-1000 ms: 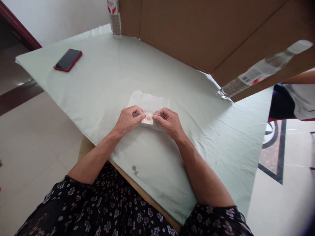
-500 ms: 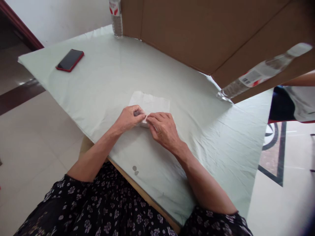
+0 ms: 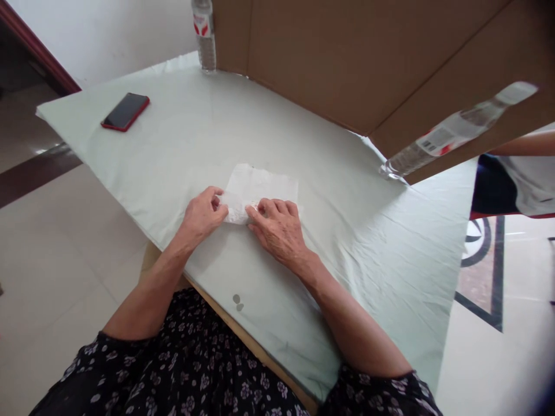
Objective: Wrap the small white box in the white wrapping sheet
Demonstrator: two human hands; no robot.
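A white paper napkin lies flat on the pale green cloth-covered table, its near edge folded over. My left hand pinches the napkin's near left corner with curled fingers. My right hand lies palm down on the folded near edge, fingers stretched out and pressing it flat. The small red-marked item seen earlier is hidden under the fold and my hands.
A red-cased phone lies at the far left. One plastic water bottle stands at the back, another leans at the right. A big cardboard sheet stands behind. Another person's arm shows at the right edge.
Both hands held a small red-marked piece above the napkin. They have lowered to the table; the right hand has flattened onto the fold and the left has shifted left to the corner.
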